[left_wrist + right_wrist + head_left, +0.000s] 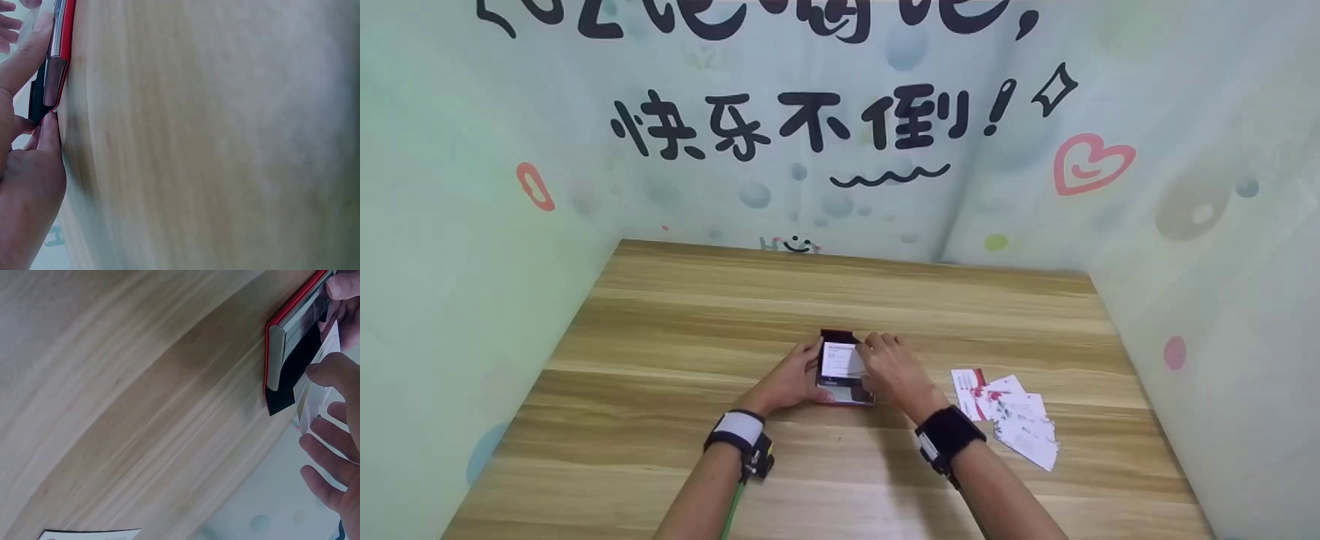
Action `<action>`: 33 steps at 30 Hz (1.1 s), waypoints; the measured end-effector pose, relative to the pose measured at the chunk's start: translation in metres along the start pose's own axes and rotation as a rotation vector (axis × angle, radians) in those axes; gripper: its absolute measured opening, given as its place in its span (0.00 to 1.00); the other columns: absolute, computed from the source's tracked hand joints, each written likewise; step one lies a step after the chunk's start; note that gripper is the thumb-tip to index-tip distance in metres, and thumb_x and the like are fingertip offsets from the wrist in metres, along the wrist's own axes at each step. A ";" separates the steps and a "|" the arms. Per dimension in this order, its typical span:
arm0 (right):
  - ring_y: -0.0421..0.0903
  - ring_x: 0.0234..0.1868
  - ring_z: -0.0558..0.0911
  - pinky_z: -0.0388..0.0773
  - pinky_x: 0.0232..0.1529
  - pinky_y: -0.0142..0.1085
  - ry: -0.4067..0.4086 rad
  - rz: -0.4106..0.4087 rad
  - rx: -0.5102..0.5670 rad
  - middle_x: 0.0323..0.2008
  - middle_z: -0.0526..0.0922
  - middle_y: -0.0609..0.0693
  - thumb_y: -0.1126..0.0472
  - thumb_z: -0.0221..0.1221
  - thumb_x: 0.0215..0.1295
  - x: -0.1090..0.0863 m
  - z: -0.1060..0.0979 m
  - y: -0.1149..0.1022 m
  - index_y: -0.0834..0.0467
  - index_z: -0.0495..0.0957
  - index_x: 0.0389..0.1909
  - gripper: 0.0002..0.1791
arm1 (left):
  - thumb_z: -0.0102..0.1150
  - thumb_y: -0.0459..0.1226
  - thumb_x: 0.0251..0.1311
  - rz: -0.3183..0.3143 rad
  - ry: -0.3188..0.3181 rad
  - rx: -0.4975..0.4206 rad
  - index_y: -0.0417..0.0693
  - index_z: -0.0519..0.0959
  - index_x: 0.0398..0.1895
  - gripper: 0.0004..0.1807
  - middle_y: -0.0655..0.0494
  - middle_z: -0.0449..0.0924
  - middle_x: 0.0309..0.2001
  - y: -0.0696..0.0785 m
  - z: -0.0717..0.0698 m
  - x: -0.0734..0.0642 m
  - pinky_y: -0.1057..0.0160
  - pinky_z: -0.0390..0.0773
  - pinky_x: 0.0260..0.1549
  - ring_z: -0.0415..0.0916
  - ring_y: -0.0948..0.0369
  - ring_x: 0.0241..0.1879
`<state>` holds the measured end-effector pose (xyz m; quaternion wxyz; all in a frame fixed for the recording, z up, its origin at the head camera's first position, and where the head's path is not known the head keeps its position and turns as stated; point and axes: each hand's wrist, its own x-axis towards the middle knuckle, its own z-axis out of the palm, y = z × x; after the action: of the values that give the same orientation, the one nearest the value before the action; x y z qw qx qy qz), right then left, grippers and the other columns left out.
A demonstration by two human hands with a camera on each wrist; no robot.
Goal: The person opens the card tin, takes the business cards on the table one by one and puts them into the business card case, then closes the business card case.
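Observation:
A business card case (838, 335), red outside with a dark lining and a silvery body, lies opened out on the table. My left hand (789, 381) grips its left side, thumb over the near part and fingers along the edge; in the left wrist view the fingertips meet the red cover (70, 31). Over the dark part of the case is a white printed card (840, 361). My right hand (896, 375) pinches cards at their right edge; the right wrist view shows the thumb against a white card (331, 346), the other fingers spread behind.
Several loose business cards (1024, 427), white with some red print, lie fanned out on the table to the right of my right hand. A wood-grain table (660, 315) spreads all around, with a printed cloth wall (840, 217) behind it and at both sides.

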<state>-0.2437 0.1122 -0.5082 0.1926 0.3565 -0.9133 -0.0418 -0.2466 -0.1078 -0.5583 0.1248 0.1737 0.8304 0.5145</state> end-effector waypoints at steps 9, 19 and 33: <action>0.53 0.41 0.83 0.82 0.46 0.46 -0.011 0.014 0.041 0.41 0.83 0.56 0.58 0.73 0.48 0.001 0.011 -0.006 0.61 0.83 0.43 0.21 | 0.79 0.36 0.46 0.003 0.003 0.039 0.32 0.46 0.78 0.62 0.27 0.51 0.73 -0.001 0.000 0.001 0.49 0.56 0.77 0.55 0.41 0.76; 0.54 0.43 0.83 0.82 0.44 0.47 -0.058 0.040 0.082 0.43 0.84 0.57 0.56 0.72 0.51 0.001 0.016 -0.008 0.61 0.83 0.44 0.20 | 0.78 0.35 0.46 0.017 -0.002 0.030 0.31 0.46 0.78 0.62 0.26 0.48 0.75 -0.001 0.001 -0.001 0.48 0.56 0.77 0.54 0.41 0.76; 0.54 0.45 0.82 0.80 0.45 0.48 -0.105 0.034 0.122 0.46 0.83 0.57 0.56 0.72 0.53 0.002 0.017 -0.004 0.61 0.83 0.47 0.21 | 0.78 0.36 0.47 -0.002 -0.010 0.031 0.34 0.45 0.79 0.62 0.27 0.46 0.75 0.000 -0.001 -0.001 0.50 0.54 0.78 0.54 0.43 0.77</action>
<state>-0.2484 0.1068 -0.5242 0.1230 0.3496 -0.9288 -0.0014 -0.2462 -0.1083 -0.5576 0.1269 0.1776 0.8376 0.5008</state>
